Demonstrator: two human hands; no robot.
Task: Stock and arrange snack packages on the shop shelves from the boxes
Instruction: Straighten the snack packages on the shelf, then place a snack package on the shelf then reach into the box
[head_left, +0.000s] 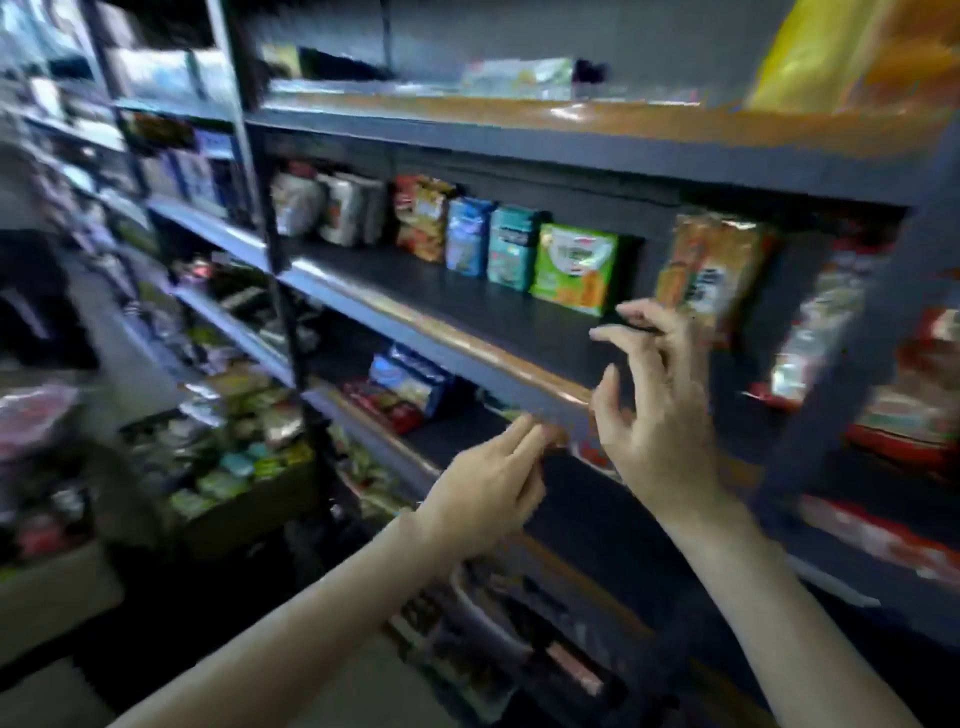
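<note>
Head view, blurred by motion: both bare arms reach toward the dark shelf (467, 332). Left hand (488, 483) holds nothing, its straight fingers meeting the shelf's front edge. Right hand (654, 410) hovers empty just above that edge, fingers loosely spread. Behind it stands an orange snack package (711, 270), then green (574, 270), teal (511, 247) and blue packs (467, 236) in a row. A stocked cardboard box (249, 499) sits lower left.

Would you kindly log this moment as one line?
left hand: empty, at shelf edge | right hand: empty, fingers spread | green pack: on shelf
</note>
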